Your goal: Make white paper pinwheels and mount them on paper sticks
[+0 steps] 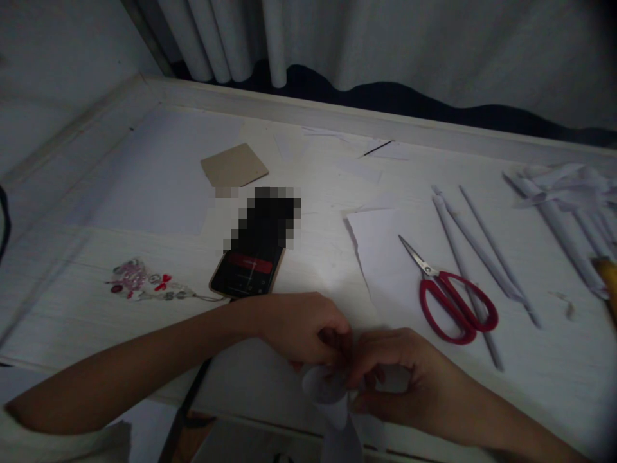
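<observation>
A piece of white paper curled into a tube (332,408) stands at the front edge of the desk, its round open end facing up. My left hand (306,328) is bent over it, fingers closed at the tube's upper rim. From the right, my right hand (409,379) pinches the same rim with thumb and fingers. The fingertips of both hands meet there, so exactly what each one grips is partly hidden. Right of my hands lie red-handled scissors (456,302), slightly opened, across a torn sheet of paper (385,251) and a thin paper stick.
A phone (248,276) with a beaded charm (139,280) lies behind my left forearm. Thin rolled paper sticks (486,251) and a heap of paper strips (569,186) are at the right. Cardboard (234,166), a large sheet (159,167) and a raised ledge (299,106) are farther back.
</observation>
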Available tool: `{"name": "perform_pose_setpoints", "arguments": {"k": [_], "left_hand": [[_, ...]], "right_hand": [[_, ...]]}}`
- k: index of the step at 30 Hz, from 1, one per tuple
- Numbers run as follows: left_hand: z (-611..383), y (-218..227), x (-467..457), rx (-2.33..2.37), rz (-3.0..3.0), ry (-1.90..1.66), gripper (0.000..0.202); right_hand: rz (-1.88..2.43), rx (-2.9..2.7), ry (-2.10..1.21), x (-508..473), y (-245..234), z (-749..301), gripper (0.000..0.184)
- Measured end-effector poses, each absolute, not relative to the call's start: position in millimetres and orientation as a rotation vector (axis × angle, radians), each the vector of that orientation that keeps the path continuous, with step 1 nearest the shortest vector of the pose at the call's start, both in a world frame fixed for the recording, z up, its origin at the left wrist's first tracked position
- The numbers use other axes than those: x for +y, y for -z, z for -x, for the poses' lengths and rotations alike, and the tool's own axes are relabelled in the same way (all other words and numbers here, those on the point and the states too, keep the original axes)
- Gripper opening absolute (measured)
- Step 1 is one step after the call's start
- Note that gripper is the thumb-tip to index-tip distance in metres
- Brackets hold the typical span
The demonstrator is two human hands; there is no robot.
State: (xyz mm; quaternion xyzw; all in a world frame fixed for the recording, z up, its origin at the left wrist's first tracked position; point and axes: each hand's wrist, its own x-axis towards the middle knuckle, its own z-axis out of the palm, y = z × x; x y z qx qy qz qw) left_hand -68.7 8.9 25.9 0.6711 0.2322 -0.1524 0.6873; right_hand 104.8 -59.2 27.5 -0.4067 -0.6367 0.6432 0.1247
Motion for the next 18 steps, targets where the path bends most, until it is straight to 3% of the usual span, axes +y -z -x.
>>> {"name": "perform_pose_setpoints", "arguments": {"k": [18], "left_hand": [[70.5, -23.4, 6.4, 0.501, -1.603, 0.338, 0.020]], "right_hand": [[1.196, -1.860, -1.832, -60.2, -31.1, -103.4, 0.010]]}}
